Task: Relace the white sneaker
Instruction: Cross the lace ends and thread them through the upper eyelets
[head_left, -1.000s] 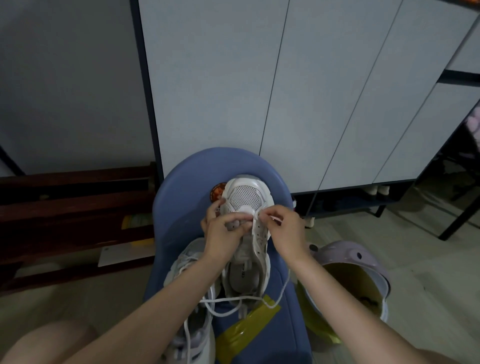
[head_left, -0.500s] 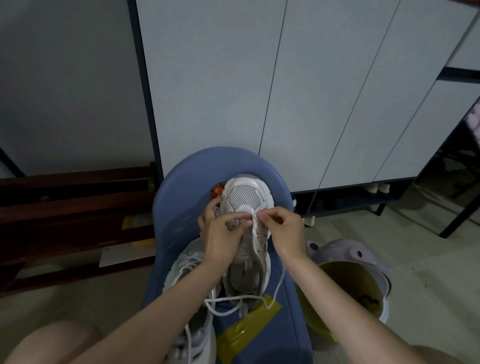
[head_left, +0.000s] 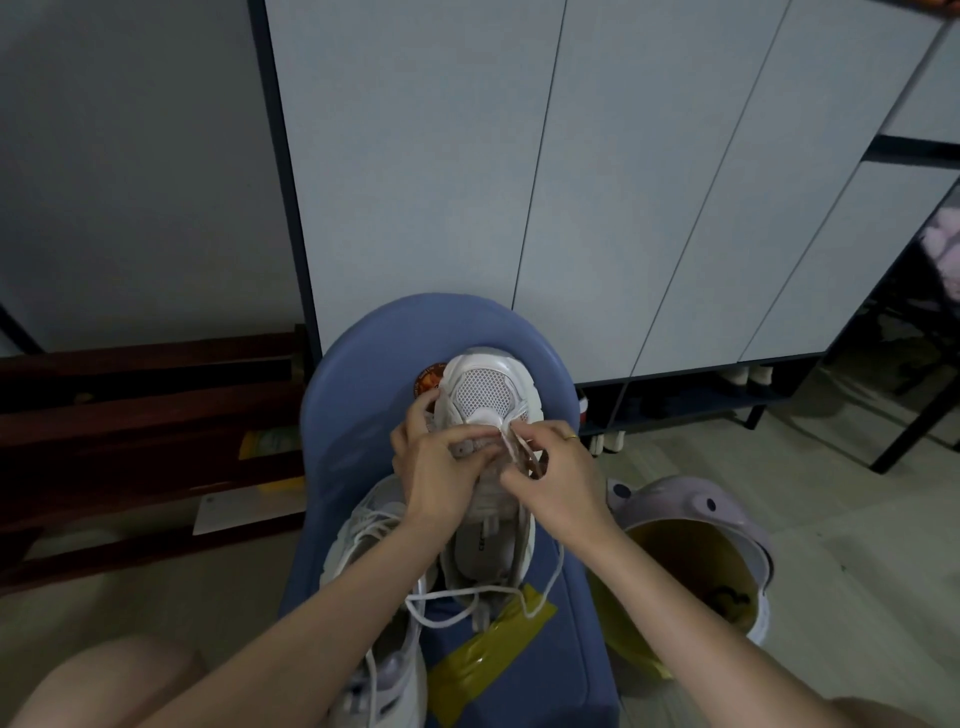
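Observation:
A white sneaker (head_left: 485, 395) lies on a blue padded seat (head_left: 363, 364), toe pointing away from me. My left hand (head_left: 441, 467) grips the sneaker's left side near the lowest eyelets, thumb across the tongue. My right hand (head_left: 550, 473) pinches the white shoelace (head_left: 511, 444) at the right eyelet row, just below the toe cap. The lace's loose length (head_left: 467, 597) trails across the seat behind the heel. A second white sneaker (head_left: 374, 540), laced, lies under my left forearm.
A strip of yellow tape (head_left: 488, 654) is stuck on the seat's near part. A lilac pot (head_left: 691, 514) with a yellow inside stands on the floor at right. Grey cabinet doors (head_left: 519, 182) rise behind the seat. Dark wooden slats (head_left: 145, 415) lie at left.
My right hand has drawn in toward the sneaker's middle and slightly nearer to me, pulling the lace along the right eyelet row. My left hand has kept its hold.

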